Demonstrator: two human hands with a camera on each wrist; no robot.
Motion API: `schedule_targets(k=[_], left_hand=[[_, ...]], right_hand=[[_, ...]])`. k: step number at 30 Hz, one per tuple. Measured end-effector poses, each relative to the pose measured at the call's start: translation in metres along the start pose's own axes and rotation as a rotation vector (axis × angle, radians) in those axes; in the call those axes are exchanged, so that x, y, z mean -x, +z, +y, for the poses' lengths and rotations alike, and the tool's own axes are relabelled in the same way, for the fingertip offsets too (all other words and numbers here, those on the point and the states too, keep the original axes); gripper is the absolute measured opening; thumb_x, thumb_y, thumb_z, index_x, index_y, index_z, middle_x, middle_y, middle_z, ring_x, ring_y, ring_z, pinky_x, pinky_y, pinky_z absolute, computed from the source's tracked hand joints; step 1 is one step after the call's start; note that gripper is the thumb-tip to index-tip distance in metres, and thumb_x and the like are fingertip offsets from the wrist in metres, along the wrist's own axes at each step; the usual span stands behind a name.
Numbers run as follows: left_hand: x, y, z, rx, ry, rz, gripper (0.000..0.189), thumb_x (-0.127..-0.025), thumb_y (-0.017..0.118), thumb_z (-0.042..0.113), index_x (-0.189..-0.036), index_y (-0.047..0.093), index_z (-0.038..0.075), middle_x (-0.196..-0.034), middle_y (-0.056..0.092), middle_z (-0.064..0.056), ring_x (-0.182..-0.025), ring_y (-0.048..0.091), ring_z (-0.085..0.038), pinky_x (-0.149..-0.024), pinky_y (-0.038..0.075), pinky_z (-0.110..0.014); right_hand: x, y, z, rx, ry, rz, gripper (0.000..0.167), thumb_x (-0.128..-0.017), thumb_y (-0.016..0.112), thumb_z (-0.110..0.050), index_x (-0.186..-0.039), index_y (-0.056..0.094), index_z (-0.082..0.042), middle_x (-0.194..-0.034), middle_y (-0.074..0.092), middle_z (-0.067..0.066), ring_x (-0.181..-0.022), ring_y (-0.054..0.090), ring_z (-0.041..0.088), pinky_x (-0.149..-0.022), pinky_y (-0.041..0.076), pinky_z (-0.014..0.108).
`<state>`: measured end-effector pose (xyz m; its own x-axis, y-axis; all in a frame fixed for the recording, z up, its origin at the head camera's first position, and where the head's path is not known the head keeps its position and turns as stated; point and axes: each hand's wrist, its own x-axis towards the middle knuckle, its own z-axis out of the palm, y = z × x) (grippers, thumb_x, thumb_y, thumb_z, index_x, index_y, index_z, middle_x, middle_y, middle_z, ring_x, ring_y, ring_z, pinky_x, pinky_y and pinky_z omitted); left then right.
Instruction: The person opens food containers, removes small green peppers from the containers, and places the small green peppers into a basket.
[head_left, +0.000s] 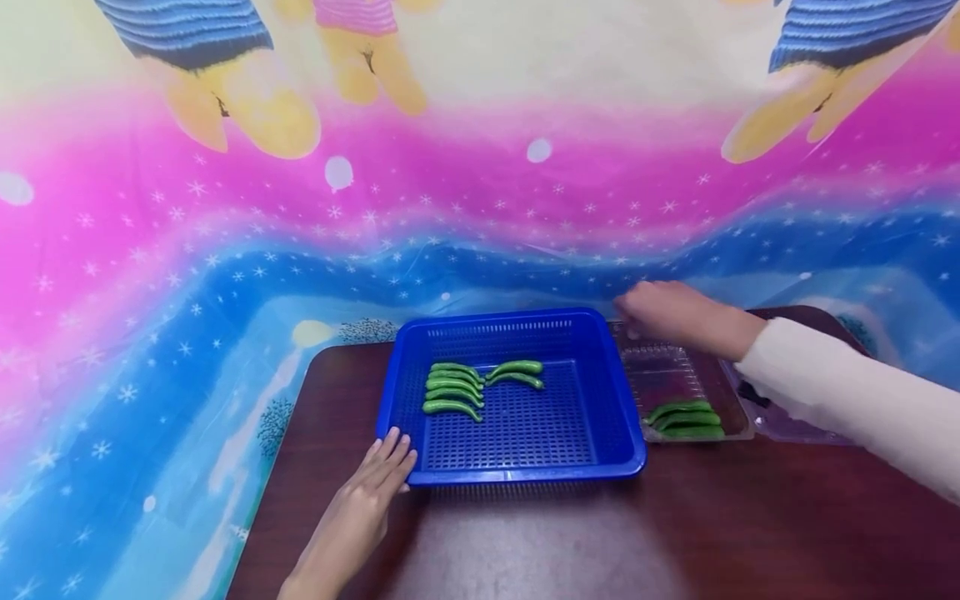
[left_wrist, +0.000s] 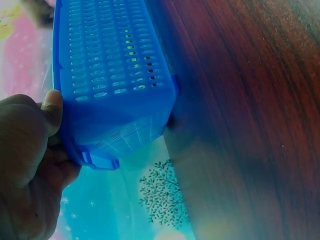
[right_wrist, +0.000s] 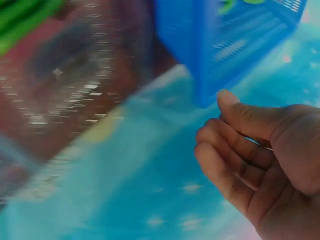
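Observation:
A blue plastic basket (head_left: 517,477) stands on the table with a left row of several green chili peppers (head_left: 453,408) and two more peppers (head_left: 514,367) beside them. At its near left corner, my left hand (head_left: 365,492) holds the rim, fingers over the edge. In the left wrist view, the thumb (left_wrist: 52,107) presses against the outer side of the rim. My right hand (head_left: 678,312) hovers above the gap between the basket and a clear plastic box (head_left: 738,417). Its fingers curl loosely around nothing. Several green peppers (head_left: 684,417) lie in the near part of that box.
A dark wood-grain table (head_left: 540,542) carries everything. The clear lid (head_left: 798,427) lies to the box's right, partly under my right sleeve (head_left: 840,400), with a small dark object (head_left: 752,393) near it. A printed pink and blue cloth (head_left: 450,192) hangs behind the table.

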<state>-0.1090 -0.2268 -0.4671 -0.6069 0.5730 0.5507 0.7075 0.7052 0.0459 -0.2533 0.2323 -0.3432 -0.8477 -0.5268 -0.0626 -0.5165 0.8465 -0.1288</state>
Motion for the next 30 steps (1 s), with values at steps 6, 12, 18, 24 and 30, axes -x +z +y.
schedule_targets(k=[6,12,18,24,30], left_hand=[[0.000,-0.004,0.001,-0.006,0.000,-0.010,0.060,-0.114,0.022,0.027,-0.120,0.073,-0.004,-0.127,0.071,-0.022,-0.126,0.065,-0.038,-0.132,0.019,-0.026],[-0.001,-0.007,0.001,-0.013,-0.013,-0.032,0.061,-0.114,0.021,0.027,-0.122,0.072,-0.004,-0.129,0.071,-0.021,-0.128,0.064,-0.038,-0.131,0.019,-0.026],[-0.001,-0.005,0.001,-0.013,-0.021,-0.042,0.061,-0.114,0.020,0.028,-0.123,0.072,-0.003,-0.130,0.071,-0.020,-0.129,0.063,-0.037,-0.131,0.020,-0.027],[0.000,-0.004,0.001,-0.015,-0.024,-0.047,0.061,-0.114,0.020,0.029,-0.124,0.072,-0.002,-0.131,0.070,-0.019,-0.129,0.063,-0.037,-0.131,0.020,-0.028],[0.000,-0.004,0.002,-0.013,-0.020,-0.047,0.061,-0.114,0.020,0.028,-0.124,0.072,-0.003,-0.131,0.070,-0.019,-0.129,0.063,-0.037,-0.131,0.022,-0.028]], right_hand=[[0.045,0.036,0.043,0.015,-0.025,-0.023,0.030,-0.082,0.065,0.011,-0.072,0.057,-0.015,-0.063,0.050,-0.008,-0.056,0.042,0.005,-0.045,0.038,0.019],[0.068,0.072,0.062,-0.040,-0.078,-0.049,0.023,-0.078,0.070,0.011,-0.083,0.068,-0.010,-0.076,0.066,-0.003,-0.061,0.057,0.007,-0.048,0.052,0.020],[0.076,0.094,0.062,-0.073,-0.081,-0.112,0.008,-0.088,0.073,0.000,-0.091,0.072,-0.007,-0.081,0.071,0.001,-0.065,0.065,0.009,-0.051,0.056,0.023],[0.078,0.105,0.062,-0.054,-0.033,-0.151,0.012,-0.092,0.074,-0.006,-0.087,0.066,-0.014,-0.078,0.059,-0.007,-0.060,0.051,-0.002,-0.047,0.040,0.019],[0.076,0.113,0.062,-0.033,-0.036,-0.139,0.012,-0.091,0.076,-0.007,-0.087,0.068,-0.015,-0.082,0.064,-0.005,-0.063,0.057,0.001,-0.048,0.047,0.019]])
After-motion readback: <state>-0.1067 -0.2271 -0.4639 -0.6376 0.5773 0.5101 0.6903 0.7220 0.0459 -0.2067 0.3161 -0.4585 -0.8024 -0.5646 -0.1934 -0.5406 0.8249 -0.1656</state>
